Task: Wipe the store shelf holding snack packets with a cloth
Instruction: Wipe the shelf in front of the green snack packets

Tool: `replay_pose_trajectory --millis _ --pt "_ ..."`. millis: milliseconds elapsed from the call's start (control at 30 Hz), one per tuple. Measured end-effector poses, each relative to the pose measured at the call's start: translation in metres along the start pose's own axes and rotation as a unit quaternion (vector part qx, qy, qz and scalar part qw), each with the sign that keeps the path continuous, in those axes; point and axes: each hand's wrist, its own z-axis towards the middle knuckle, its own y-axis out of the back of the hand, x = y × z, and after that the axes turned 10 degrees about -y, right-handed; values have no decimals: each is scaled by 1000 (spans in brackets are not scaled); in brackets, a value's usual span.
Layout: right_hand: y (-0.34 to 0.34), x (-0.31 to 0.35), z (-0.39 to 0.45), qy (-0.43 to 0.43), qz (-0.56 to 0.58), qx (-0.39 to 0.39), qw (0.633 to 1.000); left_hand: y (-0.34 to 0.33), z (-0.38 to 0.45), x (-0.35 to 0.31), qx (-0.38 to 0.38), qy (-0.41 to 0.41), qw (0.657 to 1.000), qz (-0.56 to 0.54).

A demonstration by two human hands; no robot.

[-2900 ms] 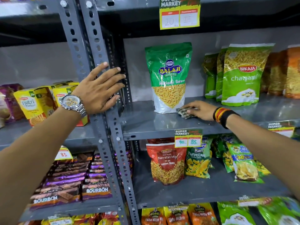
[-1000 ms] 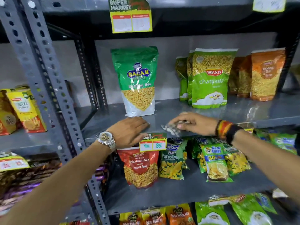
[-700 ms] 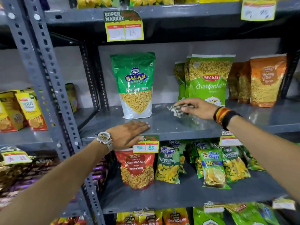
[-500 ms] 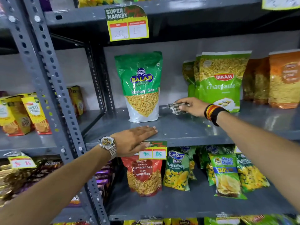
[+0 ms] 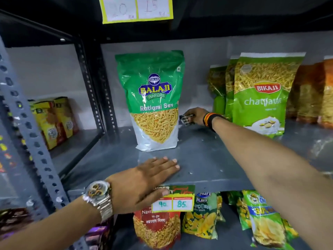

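Right hand (image 5: 197,117): grips checked cloth (image 5: 186,120) at shelf (image 5: 203,159) back, centre frame.
Left hand (image 5: 144,179): open, flat on front edge.
Obstacle: Balaji packet (image 5: 153,103) upright just left of cloth; Bikaji packet (image 5: 261,94) right.

- Head camera sits close in, facing the grey shelf (image 5: 207,159) straight on, tilted slightly down
- Single wide view, edges bowed, both forearms entering from below

The grey metal shelf (image 5: 207,159) carries an upright Balaji packet (image 5: 153,98) and Bikaji packets (image 5: 263,94) standing right.
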Motion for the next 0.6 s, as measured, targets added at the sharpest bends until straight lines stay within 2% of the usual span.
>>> replay_pose_trajectory --millis 100,233,467,567,600 --pt "-11 -7 17 0 -38 39 999 -1 0 1 2 1 1000 -8" --pt "-10 -6 5 28 -33 86 995 0 0 0 -3 1 1000 -3" --pt "14 -18 -91 166 -27 163 972 2 -1 -4 -5 14 1000 20" --pt "36 -30 -128 173 -7 228 958 2 0 -6 -6 24 999 25" --pt "44 -32 -131 168 2 224 960 2 1 -7 -9 26 999 28"
